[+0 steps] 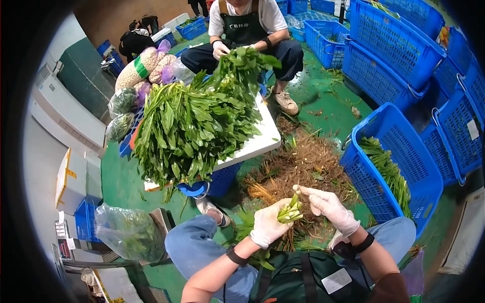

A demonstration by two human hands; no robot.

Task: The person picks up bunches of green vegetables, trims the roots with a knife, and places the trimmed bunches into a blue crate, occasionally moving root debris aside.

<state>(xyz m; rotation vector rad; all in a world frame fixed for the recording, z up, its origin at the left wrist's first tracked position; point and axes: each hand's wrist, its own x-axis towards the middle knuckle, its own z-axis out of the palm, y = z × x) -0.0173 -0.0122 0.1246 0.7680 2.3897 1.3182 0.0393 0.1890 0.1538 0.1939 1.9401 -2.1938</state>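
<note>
My left hand [269,222], in a white glove, is closed around a bunch of leafy greens [290,211]. The pale, trimmed stem ends point up and right, and the leaves hang below the hand. Just right of the stems is my gloved right hand [331,208], with its fingers stretched toward the left and dirt at the fingertips. I make out nothing held in it. Under both hands lies a heap of brown roots and trimmings [313,161] on the green floor.
A large pile of leafy greens [192,126] covers a white foam board [257,139] on a blue crate. Opposite, a gloved co-worker [247,25] handles greens. A blue basket [399,131] with greens stands at right, before stacked crates [394,45]. A plastic bag of greens [129,232] sits left.
</note>
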